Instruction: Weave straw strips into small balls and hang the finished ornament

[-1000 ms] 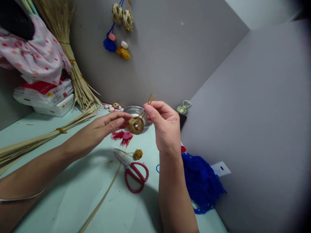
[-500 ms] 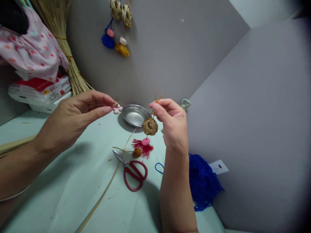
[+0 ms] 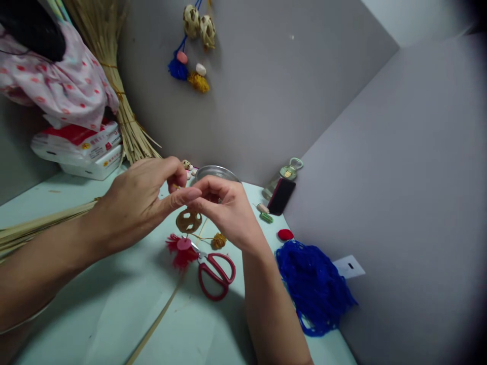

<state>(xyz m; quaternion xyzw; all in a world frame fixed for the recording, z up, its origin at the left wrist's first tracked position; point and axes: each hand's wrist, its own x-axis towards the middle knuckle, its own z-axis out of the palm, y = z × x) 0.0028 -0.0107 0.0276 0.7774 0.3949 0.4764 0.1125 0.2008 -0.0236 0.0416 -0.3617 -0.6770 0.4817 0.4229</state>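
My left hand [image 3: 146, 203] and my right hand [image 3: 228, 208] meet fingertip to fingertip above the table. Both are closed in a pinch on a thin orange-brown cord [image 3: 176, 186], most of which the fingers hide. Below them dangles a small woven ball [image 3: 189, 221], with a pink bead [image 3: 184, 244] and a red tassel [image 3: 182, 258] under it. Red-handled scissors [image 3: 217, 276] lie just beneath, the tassel covering part of their blades. Beside them is a little wound ball of brown cord [image 3: 218, 241]. Behind my hands, a metal bowl [image 3: 218, 171] is partly hidden.
Blue yarn [image 3: 315, 289] is heaped at the right, near a red oval item [image 3: 285, 234]. A phone [image 3: 282, 196] leans against a green bottle [image 3: 288, 173]. Dry strips [image 3: 125, 121] and tissue packs [image 3: 87, 147] stand at left. Similar woven ornaments [image 3: 190, 23] hang on the wall.
My hands were apart and have come together. The hanging ball and tassel moved left and lower with my right hand. The view has shifted slightly, showing the phone and red item.
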